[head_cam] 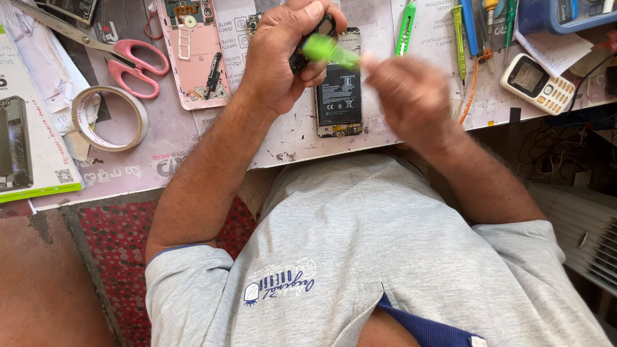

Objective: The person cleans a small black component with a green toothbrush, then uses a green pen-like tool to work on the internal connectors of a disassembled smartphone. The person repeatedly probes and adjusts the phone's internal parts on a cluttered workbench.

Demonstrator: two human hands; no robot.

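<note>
My left hand [279,58] is raised over the work mat and is shut on a small black part [326,28], pinched between thumb and fingers. My right hand [411,96] is motion-blurred just right of it and grips a bright green tool [331,50] whose end meets the black part. Below both hands an opened phone with its black battery exposed [339,96] lies flat on the white mat [289,138].
A pink phone back cover [193,61], pink-handled scissors [138,64] and a tape roll [109,119] lie to the left. Green screwdrivers [405,29] and a white keypad phone [536,83] lie to the right. A printed package [29,148] sits far left.
</note>
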